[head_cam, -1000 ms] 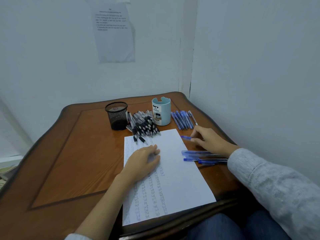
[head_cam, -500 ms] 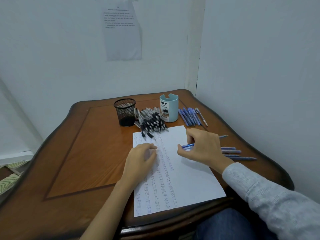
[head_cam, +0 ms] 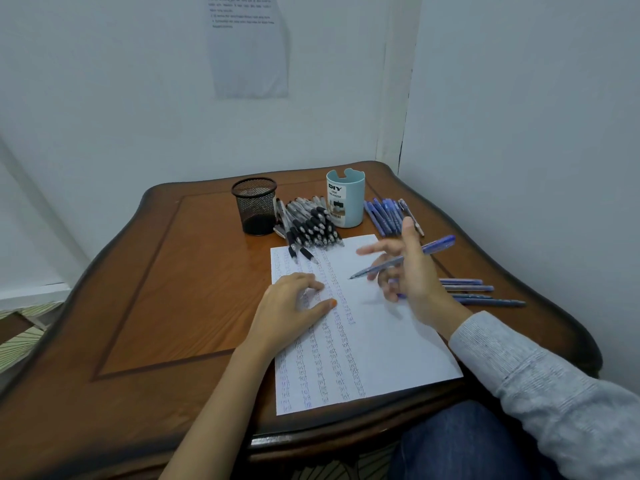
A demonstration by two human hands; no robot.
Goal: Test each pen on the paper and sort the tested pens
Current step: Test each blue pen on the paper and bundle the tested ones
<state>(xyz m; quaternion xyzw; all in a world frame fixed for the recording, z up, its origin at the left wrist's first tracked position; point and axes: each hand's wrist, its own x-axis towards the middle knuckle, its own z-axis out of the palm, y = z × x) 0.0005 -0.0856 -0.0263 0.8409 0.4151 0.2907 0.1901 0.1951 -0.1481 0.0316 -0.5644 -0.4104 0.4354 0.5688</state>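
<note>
Blue pen (head_cam: 403, 259) is now in your right hand (head_cam: 412, 271), over the right half of the paper (head_cam: 388, 348). A second ago that hand was down at the loose blue pens (head_cam: 485, 292) right of the sheet. Half a second ago it had one pinched low over the page. Now the pen is lifted and slanted, tip down-left toward the sheet, cap end up-right. Reading: pick-up done, test stroke not yet made.

Grip: the pen crosses your fingers, with the index and one other finger stuck out and the lower fingers blurred. It is held, but not in a writing hold; it looks like a mid-shuffle. The tip pokes out left of the hand, just right of the last column of marks. Whether it touches the page can't be told.

Left hand (head_cam: 294, 306) rests on the paper, fingers loosely bent, gripping nothing.

Behind: black pens (head_cam: 311, 226), mesh cup (head_cam: 256, 206), pale blue cup (head_cam: 346, 199).
</note>
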